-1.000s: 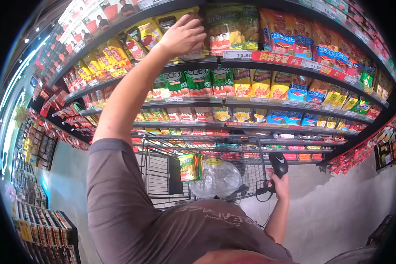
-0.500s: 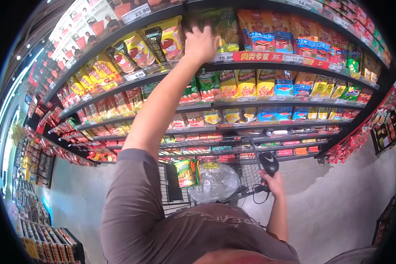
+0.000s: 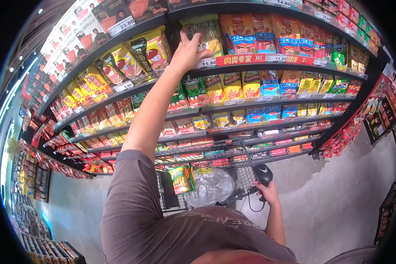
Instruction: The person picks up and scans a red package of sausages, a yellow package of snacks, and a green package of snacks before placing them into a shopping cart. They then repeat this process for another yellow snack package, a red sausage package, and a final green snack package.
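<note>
My left hand [image 3: 187,53] reaches up to the upper shelf with its fingers spread. Its fingertips overlap the front of a green-and-yellow snack packet [image 3: 212,36], which stands beside a dark gap. Left of the hand stand yellow-and-black packets [image 3: 157,49]. Lower down, my right hand [image 3: 267,192] has its fingers wrapped at the lower end of a black rounded object [image 3: 262,174] with a white swoosh and a thin dark cord. A wire shopping cart [image 3: 244,178] stands in front of me, holding a green-and-yellow packet [image 3: 179,180] and a clear plastic bundle [image 3: 213,185].
Price labels [image 3: 277,58] run along the shelf edges. Red-and-blue packets [image 3: 241,36] stand right of my left hand, and more packets [image 3: 231,86] fill the shelf below. Red hanging packs [image 3: 345,132] line the right side. Grey tiled floor [image 3: 312,202] extends around the cart.
My left hand has shifted a little down and left in view, its fingers wider apart. The green-and-yellow shelf packet shows more plainly. The whole view has turned slightly.
</note>
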A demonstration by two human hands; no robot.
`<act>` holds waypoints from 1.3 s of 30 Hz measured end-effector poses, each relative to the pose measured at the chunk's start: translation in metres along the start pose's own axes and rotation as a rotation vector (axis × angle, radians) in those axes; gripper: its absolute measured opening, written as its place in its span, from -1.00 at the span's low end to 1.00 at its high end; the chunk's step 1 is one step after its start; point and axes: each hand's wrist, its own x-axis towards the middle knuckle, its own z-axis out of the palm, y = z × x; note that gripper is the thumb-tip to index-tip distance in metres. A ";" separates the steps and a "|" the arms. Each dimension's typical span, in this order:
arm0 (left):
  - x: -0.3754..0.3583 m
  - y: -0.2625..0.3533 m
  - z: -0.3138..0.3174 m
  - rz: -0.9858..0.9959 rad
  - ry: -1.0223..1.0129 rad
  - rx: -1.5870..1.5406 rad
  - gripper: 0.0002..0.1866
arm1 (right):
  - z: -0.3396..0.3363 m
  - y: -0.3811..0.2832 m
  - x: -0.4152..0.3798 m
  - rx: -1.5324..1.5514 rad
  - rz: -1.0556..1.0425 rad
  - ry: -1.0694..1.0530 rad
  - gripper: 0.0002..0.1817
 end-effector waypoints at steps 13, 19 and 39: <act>0.020 -0.006 0.010 -0.071 0.023 0.293 0.03 | 0.004 0.009 -0.001 -0.063 0.001 0.002 -0.71; -0.003 0.019 -0.026 0.091 0.082 0.205 -0.23 | -0.002 0.008 -0.015 -0.163 0.046 -0.001 -0.69; -0.638 -0.100 0.193 -1.364 -0.786 -0.182 -0.28 | 0.087 0.015 -0.044 -0.714 0.399 -0.138 -0.64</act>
